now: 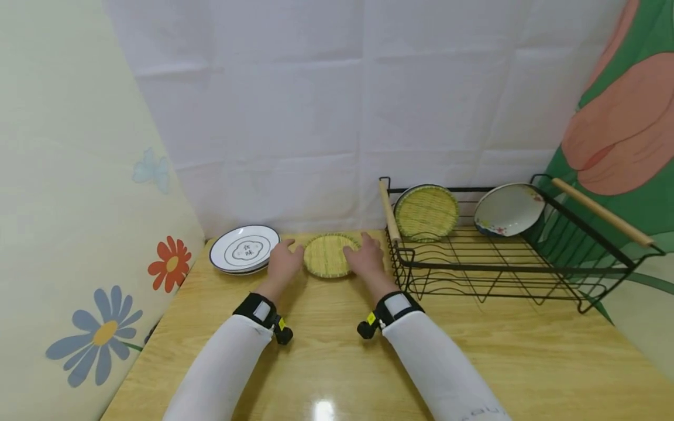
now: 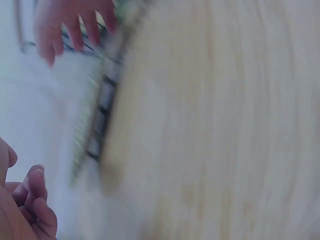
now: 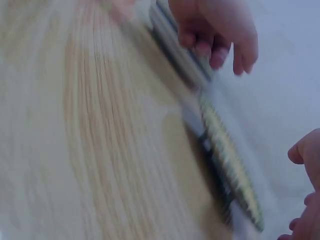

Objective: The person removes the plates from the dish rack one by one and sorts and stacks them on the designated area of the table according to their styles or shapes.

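Observation:
A round yellow-green woven mat (image 1: pixel 330 256) lies near the back of the table between my two hands. Its edge (image 3: pixel 232 165) appears side-on in the right wrist view, above a blurred dark-and-white piece of dishware. On the mat's left is my left hand (image 1: pixel 284 262), its fingers loosely bent and holding nothing, close to a stack of white blue-rimmed plates (image 1: pixel 246 249). My right hand (image 1: pixel 367 257) is at the mat's right side, fingers spread and gripping nothing. Whether either hand touches the mat's rim is hard to tell.
On the right stands a black wire dish rack (image 1: pixel 505 266) with wooden handles. Inside it, another woven mat (image 1: pixel 426 213) leans upright before a plate, and a white flowered bowl (image 1: pixel 508 209) is tilted at the back. A white cloth (image 1: pixel 274 117) hangs behind the table.

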Available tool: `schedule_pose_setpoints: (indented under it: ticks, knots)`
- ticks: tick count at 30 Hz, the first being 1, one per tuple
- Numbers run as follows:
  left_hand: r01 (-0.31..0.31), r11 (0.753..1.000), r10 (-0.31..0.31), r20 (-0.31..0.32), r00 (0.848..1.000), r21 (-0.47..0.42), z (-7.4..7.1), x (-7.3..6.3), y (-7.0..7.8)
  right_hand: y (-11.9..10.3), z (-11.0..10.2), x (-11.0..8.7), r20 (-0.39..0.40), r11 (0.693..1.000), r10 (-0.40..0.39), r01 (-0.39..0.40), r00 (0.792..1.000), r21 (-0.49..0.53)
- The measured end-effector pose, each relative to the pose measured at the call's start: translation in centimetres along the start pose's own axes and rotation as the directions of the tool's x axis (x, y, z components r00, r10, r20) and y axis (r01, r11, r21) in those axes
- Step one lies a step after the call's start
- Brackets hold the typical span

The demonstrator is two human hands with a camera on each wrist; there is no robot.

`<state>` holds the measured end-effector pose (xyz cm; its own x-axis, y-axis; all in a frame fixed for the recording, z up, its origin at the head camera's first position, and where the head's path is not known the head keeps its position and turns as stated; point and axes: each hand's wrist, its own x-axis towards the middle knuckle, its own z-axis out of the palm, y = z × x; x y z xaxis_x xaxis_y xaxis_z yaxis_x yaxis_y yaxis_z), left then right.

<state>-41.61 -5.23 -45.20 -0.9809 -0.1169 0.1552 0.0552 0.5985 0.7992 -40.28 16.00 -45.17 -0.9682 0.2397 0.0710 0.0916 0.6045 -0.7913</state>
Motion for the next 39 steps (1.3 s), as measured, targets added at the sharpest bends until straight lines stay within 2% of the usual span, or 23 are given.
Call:
schedule_pose_setpoints:
  ticks: [3, 7, 10, 14, 15, 18, 22, 24, 26, 28, 32, 35, 39]
  knots:
    - [0.044, 0.978, -0.039, 0.026, 0.999, -0.202, -1.1, -1.2, 1.1, -1.6, -0.6, -1.7, 0.05, 0.994, -0.096, 0.093, 0.994, 0.058]
    - [0.073, 0.899, -0.052, 0.062, 0.997, -0.432, -2.4, -3.1, 2.7, -4.1, -2.5, -4.4, 0.114, 0.965, -0.249, 0.237, 0.962, 0.108]
    - [0.08, 0.841, -0.037, 0.091, 0.995, -0.535, -3.3, -5.0, 4.1, -6.0, -4.8, -6.3, 0.181, 0.929, -0.367, 0.348, 0.913, 0.128]
    - [0.107, 0.734, -0.01, 0.148, 0.989, -0.671, -3.9, -7.5, 5.8, -8.4, -8.6, -7.9, 0.267, 0.856, -0.516, 0.5, 0.814, 0.131]
    - [0.118, 0.704, 0.001, 0.168, 0.986, -0.7, -3.9, -8.0, 6.2, -8.9, -9.6, -8.1, 0.281, 0.841, -0.538, 0.528, 0.795, 0.118]
    - [0.15, 0.623, 0.049, 0.229, 0.972, -0.768, -3.6, -9.6, 7.4, -9.9, -12.6, -7.7, 0.291, 0.793, -0.593, 0.606, 0.751, 0.053]
    - [0.208, 0.56, 0.095, 0.311, 0.945, -0.802, -2.7, -11.2, 8.7, -10.6, -16.1, -5.1, 0.262, 0.723, -0.654, 0.688, 0.71, -0.057]
    - [0.242, 0.527, 0.11, 0.348, 0.931, -0.815, -2.0, -11.8, 9.3, -10.7, -17.8, -3.3, 0.25, 0.716, -0.649, 0.688, 0.718, -0.118]
    - [0.278, 0.495, 0.129, 0.386, 0.913, -0.823, -1.3, -12.3, 9.9, -10.7, -19.5, -1.5, 0.248, 0.735, -0.61, 0.654, 0.753, -0.18]
    - [0.313, 0.459, 0.15, 0.42, 0.895, -0.831, -0.6, -12.8, 10.6, -10.4, -21.1, 0.5, 0.247, 0.763, -0.552, 0.602, 0.797, -0.236]
    - [0.392, 0.377, 0.182, 0.482, 0.857, -0.839, 0.7, -13.9, 12.2, -9.2, -24.1, 4.2, 0.229, 0.814, -0.455, 0.506, 0.86, -0.285]
    - [0.435, 0.307, 0.207, 0.506, 0.838, -0.846, 1.6, -14.6, 13.5, -7.9, -25.9, 6.8, 0.208, 0.845, -0.384, 0.433, 0.9, -0.313]
    - [0.462, 0.229, 0.242, 0.51, 0.825, -0.857, 2.3, -15.2, 15.0, -5.9, -27.2, 9.5, 0.186, 0.87, -0.273, 0.325, 0.944, -0.371]
